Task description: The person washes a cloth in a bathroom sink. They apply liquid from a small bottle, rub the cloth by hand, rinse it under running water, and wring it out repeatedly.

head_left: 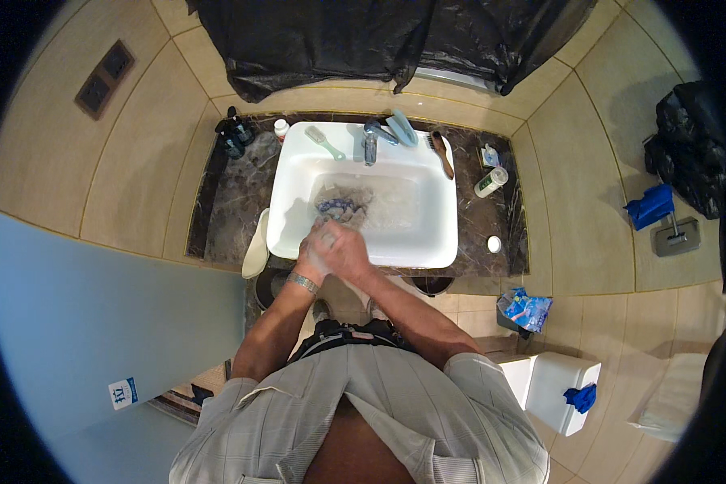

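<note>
Both my hands meet at the near rim of a white sink [444,218], pressed together with whitish suds on them. My left hand [310,256], with a metal-banded watch [302,281] at its wrist, is closed and partly covered by the right. My right hand [345,248] is curled over it. Anything between their fingers is hidden. Just beyond them, a dark blue-and-white patterned item, seemingly cloth [343,210], lies in cloudy water in the basin.
A faucet [369,149] stands at the sink's back rim, between a pale green brush [324,143] and a wooden-handled brush [441,153]. Dark pump bottles [232,135] sit on the marble counter [234,198] at left. A clear bottle [490,182] and white lid [494,244] are at right.
</note>
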`<state>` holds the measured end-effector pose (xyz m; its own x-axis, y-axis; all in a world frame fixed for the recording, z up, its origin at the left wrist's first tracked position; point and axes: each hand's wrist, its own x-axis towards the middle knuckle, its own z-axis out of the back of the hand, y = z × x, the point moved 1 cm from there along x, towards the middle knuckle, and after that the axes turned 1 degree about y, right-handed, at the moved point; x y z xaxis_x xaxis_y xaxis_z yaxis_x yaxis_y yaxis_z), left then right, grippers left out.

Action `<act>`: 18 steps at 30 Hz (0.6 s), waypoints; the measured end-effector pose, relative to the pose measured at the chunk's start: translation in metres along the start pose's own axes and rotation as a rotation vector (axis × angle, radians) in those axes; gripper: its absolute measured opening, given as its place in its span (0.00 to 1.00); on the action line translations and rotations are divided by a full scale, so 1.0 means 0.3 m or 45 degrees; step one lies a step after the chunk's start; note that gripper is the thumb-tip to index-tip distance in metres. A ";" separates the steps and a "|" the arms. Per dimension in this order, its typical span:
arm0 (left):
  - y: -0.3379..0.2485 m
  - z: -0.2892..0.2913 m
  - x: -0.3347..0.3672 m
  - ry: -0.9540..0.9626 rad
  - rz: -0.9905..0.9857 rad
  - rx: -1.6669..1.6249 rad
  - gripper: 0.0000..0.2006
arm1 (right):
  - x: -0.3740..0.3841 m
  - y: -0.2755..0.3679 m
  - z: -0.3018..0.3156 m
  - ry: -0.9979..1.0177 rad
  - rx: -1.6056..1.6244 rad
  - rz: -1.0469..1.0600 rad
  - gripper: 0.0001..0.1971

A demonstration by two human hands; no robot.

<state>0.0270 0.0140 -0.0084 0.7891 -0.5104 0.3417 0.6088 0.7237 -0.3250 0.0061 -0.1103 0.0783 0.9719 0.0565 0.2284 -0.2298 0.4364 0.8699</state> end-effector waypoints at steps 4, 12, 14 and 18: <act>-0.022 -0.024 -0.020 -0.286 0.138 -0.548 0.10 | -0.045 0.017 0.002 -0.051 -0.077 0.117 0.12; -0.100 0.110 0.153 -0.375 1.351 -2.261 0.15 | 0.070 -0.250 0.246 0.220 0.311 -0.587 0.24; -0.098 0.162 0.185 -0.365 1.251 -2.432 0.15 | 0.053 -0.269 0.299 0.462 0.466 -0.707 0.31; -0.013 0.116 0.152 -0.401 1.303 -2.457 0.14 | 0.017 -0.237 0.331 0.778 0.354 -0.736 0.46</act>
<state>0.0576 0.0041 0.0390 0.8846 -0.1519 -0.4410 -0.4134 -0.6932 -0.5904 0.0223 -0.2301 0.0610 0.7785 0.3991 -0.4843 0.3793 0.3156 0.8698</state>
